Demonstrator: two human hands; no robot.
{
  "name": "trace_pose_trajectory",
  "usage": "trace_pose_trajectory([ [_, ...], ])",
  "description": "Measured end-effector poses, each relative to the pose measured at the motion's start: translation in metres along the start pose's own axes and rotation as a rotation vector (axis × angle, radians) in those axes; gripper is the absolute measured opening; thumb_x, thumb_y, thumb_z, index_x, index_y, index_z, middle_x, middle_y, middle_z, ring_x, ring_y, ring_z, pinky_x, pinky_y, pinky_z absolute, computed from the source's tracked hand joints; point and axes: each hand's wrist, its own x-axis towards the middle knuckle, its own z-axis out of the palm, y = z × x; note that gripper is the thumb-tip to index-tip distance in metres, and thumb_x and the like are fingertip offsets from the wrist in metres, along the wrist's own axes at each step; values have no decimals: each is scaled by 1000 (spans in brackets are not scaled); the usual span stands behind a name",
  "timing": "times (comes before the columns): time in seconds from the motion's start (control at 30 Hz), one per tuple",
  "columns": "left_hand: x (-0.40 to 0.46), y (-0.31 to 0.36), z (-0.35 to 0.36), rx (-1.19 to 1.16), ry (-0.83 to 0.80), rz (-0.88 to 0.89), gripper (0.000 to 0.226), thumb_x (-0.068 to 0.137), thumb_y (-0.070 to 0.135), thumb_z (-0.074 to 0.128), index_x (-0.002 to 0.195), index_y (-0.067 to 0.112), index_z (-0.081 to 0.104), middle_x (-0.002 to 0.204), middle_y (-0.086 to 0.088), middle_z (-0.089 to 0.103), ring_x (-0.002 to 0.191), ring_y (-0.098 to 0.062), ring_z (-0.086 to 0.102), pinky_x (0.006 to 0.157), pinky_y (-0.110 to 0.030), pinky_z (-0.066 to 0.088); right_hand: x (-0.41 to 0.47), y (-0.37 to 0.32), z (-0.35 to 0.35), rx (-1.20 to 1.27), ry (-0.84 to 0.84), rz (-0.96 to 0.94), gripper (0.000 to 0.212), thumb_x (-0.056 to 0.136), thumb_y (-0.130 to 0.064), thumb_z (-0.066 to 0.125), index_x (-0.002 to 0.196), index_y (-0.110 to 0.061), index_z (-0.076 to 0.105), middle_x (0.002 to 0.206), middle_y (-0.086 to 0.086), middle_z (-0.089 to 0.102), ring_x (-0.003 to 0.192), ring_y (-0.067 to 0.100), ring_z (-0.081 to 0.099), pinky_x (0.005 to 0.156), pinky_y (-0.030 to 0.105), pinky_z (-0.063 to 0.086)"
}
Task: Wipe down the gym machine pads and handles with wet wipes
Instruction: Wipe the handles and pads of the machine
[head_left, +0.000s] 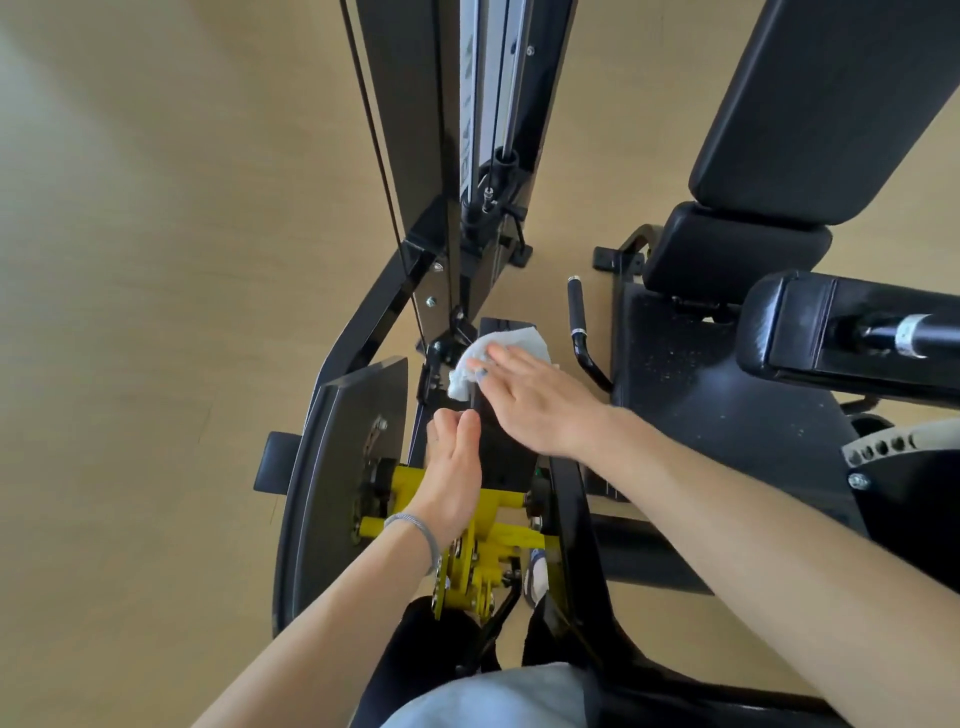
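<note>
Wiping in progress, head view: right hand (535, 400) lay flat, fingers extended, pressing a white wipe (498, 353) onto the narrow black pad (501, 447) at the machine's centre. Left hand (451, 467) was loosely curled at the pad's left edge, grasping nothing visible. Judged outstanding: seat (727, 405), backrest (831, 104), handle (576, 317), roller pad (810, 332). Frame (415, 270) crowded the pad's far end; floor (156, 260) lay open left.

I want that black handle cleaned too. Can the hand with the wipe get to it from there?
Probably yes. The right hand with the wipe is just left of the handle, with only open floor between them.
</note>
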Motion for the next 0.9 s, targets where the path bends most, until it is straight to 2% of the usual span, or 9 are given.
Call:
trace_pose_trajectory([
  [0.17, -2, 3, 0, 35, -44, -57, 24, 107, 42, 21, 109, 24, 36, 122, -4, 40, 113, -17, 43, 88, -31, 32, 53, 18, -18, 21, -41, 88, 54, 111, -35, 8, 163, -22, 14, 171, 1, 1, 157, 20, -3, 124, 40, 1],
  [0.3, -4, 5, 3, 44, -10, -64, 21, 108, 40, 21, 99, 27, 35, 111, -5, 40, 106, -18, 43, 84, -31, 34, 62, 26, -24, 226, 52, 170, 55, 110, -36, 13, 160, -17, 25, 168, 3, 20, 153, 22, 19, 123, 38, 15],
  [0.43, -6, 5, 3, 54, -1, -61, 22, 108, 38, 21, 102, 22, 35, 109, -6, 40, 105, -19, 43, 85, -32, 34, 34, 22, -18, 418, 148, 203, 53, 111, -32, 15, 160, -15, 26, 168, 2, 22, 153, 20, 20, 120, 31, 17],
  [0.57, -5, 7, 3, 53, 2, -43, 22, 108, 37, 22, 92, 27, 33, 97, 0, 35, 95, -15, 40, 80, -32, 36, -3, 15, 4, 532, 252, 185, 53, 111, -38, 21, 159, -18, 31, 166, -2, 27, 152, 18, 26, 124, 38, 23],
  [0.67, -5, 6, 1, 47, -4, -35, 21, 108, 38, 24, 93, 28, 34, 98, 0, 36, 93, -14, 40, 82, -33, 37, -32, 11, 18, 558, 269, 134, 51, 111, -39, 26, 157, -19, 35, 165, -5, 30, 152, 12, 25, 124, 30, 19],
  [0.73, -5, 10, -2, 58, -10, -56, 17, 107, 39, 27, 102, 27, 38, 104, -1, 40, 91, -11, 42, 78, -30, 38, -56, 7, 26, 539, 286, 77, 51, 111, -40, 28, 157, -19, 35, 165, -7, 30, 151, 6, 24, 121, 22, 17],
  [0.77, -4, 12, -3, 68, 7, -64, 19, 107, 39, 30, 113, 25, 41, 113, -1, 44, 93, -10, 45, 79, -29, 40, -67, 4, 31, 535, 290, 50, 51, 111, -40, 29, 157, -20, 35, 164, -8, 30, 150, 3, 23, 121, 21, 16],
  [0.83, -6, 19, -8, 143, 105, 50, 32, 105, 39, 37, 134, 26, 37, 132, 1, 39, 108, -9, 47, 88, -27, 42, -87, -2, 42, 549, 293, 18, 49, 111, -39, 29, 157, -23, 34, 164, -13, 29, 150, -3, 20, 123, 20, 14],
  [0.9, -10, 26, -14, 399, 185, 375, 28, 104, 40, 39, 132, 35, 40, 134, 8, 36, 120, -14, 42, 91, -30, 44, -99, -6, 53, 643, 286, 1, 49, 110, -42, 28, 157, -30, 33, 164, -19, 26, 149, -9, 15, 124, 20, 11],
])
